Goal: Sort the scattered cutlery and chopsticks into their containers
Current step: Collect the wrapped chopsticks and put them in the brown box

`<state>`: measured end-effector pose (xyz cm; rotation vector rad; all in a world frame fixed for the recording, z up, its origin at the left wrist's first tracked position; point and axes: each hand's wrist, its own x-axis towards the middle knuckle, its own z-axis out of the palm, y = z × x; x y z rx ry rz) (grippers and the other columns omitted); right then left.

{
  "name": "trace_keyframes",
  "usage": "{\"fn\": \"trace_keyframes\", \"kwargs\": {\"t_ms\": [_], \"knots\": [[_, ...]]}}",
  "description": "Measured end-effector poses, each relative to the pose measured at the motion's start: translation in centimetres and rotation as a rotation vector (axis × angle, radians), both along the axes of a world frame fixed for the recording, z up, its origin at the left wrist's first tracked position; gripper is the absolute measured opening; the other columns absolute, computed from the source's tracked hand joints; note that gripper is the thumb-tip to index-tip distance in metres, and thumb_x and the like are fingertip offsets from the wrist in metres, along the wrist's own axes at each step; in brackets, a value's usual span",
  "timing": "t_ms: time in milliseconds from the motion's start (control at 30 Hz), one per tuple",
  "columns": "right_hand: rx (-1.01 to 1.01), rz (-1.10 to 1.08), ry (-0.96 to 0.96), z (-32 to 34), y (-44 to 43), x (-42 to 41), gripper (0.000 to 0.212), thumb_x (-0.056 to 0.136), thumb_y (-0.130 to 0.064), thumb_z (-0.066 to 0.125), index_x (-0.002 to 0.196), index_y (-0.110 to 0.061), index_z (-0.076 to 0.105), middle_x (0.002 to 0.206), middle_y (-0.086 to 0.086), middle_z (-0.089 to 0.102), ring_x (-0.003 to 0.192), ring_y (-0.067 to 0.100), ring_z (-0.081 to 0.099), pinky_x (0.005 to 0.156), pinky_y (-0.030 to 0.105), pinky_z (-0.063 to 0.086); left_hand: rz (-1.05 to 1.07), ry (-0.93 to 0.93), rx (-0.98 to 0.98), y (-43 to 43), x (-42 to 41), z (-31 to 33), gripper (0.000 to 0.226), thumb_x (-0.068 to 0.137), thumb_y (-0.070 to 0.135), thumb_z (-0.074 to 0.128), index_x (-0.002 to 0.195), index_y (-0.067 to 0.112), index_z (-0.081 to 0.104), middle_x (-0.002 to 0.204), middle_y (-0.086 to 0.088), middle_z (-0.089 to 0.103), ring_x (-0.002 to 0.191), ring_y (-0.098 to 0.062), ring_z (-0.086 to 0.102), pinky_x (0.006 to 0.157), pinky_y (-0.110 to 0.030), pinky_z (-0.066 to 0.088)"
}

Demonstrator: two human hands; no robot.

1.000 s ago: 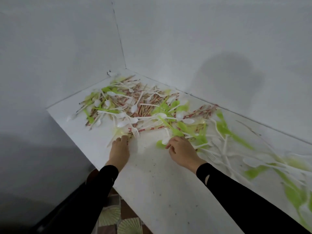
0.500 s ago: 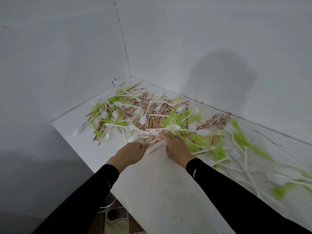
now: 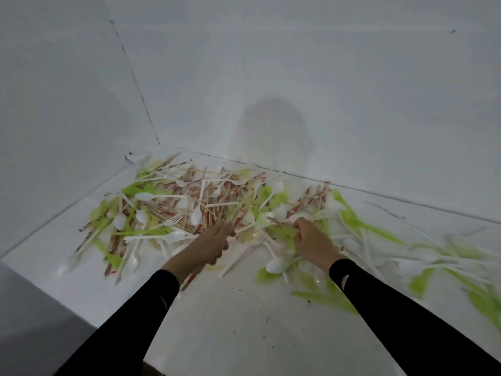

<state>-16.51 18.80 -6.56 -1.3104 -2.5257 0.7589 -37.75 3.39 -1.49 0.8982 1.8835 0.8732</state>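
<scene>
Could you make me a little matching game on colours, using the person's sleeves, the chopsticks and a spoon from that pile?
Things:
1. sleeves
2. chopsticks
3. spoon nearest the right cuff

Colours:
a. white
b. black
c. pale wrapper with red print

Pairs: 1-b, 2-c, 3-a
</scene>
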Motion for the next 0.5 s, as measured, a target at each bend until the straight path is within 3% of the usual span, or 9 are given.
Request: {"fn": "trace_keyframes", "kwargs": {"t_ms": [100, 200, 267, 367, 500], "knots": [[-0.015, -0.028, -0.088, -0.9, -0.4, 3.0, 0.033, 0.095, -0.026, 0.052, 0.124, -0.011, 0.049, 0.122, 0.008, 0.047, 0.096, 0.028, 0.057, 0.078, 0.037, 0.049, 0.03, -0.036, 0.29, 2.0, 1.8, -0.4, 0.025, 0.107, 0.027, 0.036, 0.1, 0.009, 0.051, 0.074, -0.005, 0.045, 0.056, -0.012, 0.04, 0.049, -0.022, 0.037], [-0.014, -0.055, -0.159, -1.3, -0.7, 5.8, 0.038, 0.094, -0.032, 0.057, 0.125, -0.014, 0.048, 0.121, 0.006, 0.044, 0.101, 0.027, 0.056, 0.078, 0.035, 0.047, 0.058, 0.018, 0.478, 3.6, 3.3, -0.9, 0.01, 0.105, 0.01, 0.039, 0.103, 0.007, 0.048, 0.087, -0.006, 0.056, 0.076, -0.015, 0.058, 0.075, -0.028, 0.051], [-0.01, -0.075, -0.194, -1.3, -0.9, 7.8, 0.036, 0.093, -0.031, 0.058, 0.125, -0.015, 0.05, 0.121, 0.005, 0.045, 0.101, 0.027, 0.056, 0.079, 0.036, 0.047, 0.084, -0.023, 0.544, 4.1, 4.4, -1.2, 0.009, 0.102, 0.001, 0.041, 0.108, 0.003, 0.048, 0.094, -0.007, 0.057, 0.086, -0.015, 0.059, 0.084, -0.028, 0.051], [0.017, -0.126, -0.227, -1.3, -0.6, 10.9, 0.025, 0.094, -0.022, 0.053, 0.118, -0.013, 0.054, 0.115, 0.006, 0.047, 0.099, 0.029, 0.057, 0.075, 0.033, 0.043, 0.149, -0.12, 0.637, 4.2, 6.2, -1.7, 0.007, 0.1, 0.007, 0.05, 0.104, 0.001, 0.05, 0.087, -0.011, 0.052, 0.079, -0.015, 0.055, 0.075, -0.023, 0.048], [0.04, -0.297, -0.251, -0.8, 0.1, 13.1, 0.017, 0.092, -0.02, 0.051, 0.107, -0.014, 0.057, 0.112, 0.006, 0.047, 0.095, 0.031, 0.06, 0.075, 0.036, 0.045, 0.085, -0.019, 0.666, 4.0, 7.0, -3.8, 0.045, 0.095, 0.035, 0.063, 0.077, 0.0, 0.041, 0.067, -0.023, 0.037, 0.061, -0.021, 0.041, 0.06, -0.034, 0.035]]}}
